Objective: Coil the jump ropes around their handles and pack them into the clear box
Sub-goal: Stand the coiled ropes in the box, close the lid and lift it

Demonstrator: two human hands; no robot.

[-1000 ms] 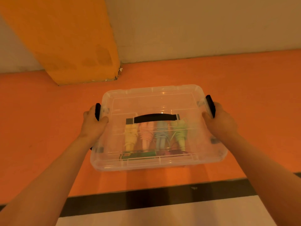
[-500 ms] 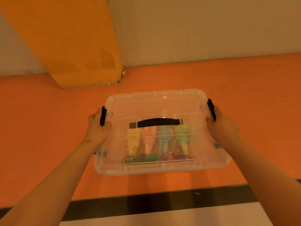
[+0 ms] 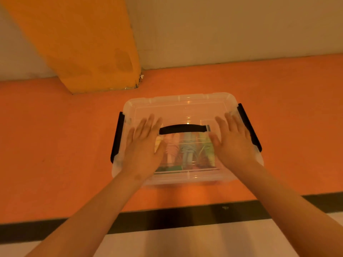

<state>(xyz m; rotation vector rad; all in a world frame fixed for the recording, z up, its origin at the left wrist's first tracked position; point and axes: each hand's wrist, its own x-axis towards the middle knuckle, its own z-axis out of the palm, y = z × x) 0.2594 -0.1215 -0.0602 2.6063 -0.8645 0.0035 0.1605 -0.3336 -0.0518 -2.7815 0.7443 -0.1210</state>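
While the coiled jump ropes [image 3: 187, 150] lie side by side in the clear box [image 3: 194, 178], which sits on the orange floor [image 3: 55, 145] with its lid [image 3: 185, 106] on, both hands are spread flat above that lid, fingers straight and gripping nothing. The left hand [image 3: 143, 149] and right hand [image 3: 233, 143] flank the black carry handle [image 3: 182, 128].

The risk, as I judge it, is a lid that is only half seated. If the left latch [image 3: 117, 138] or right latch [image 3: 249, 127] is not fully snapped, lifting by the handle could pop it and spill the ropes. Uneven pressing could also leave one corner raised.

Motion blur hides whether the palms press the lid or hover. The hands cover the outermost bundles and the wrists cover the near corners. Through the plastic, I cannot tell how tight the coils are.
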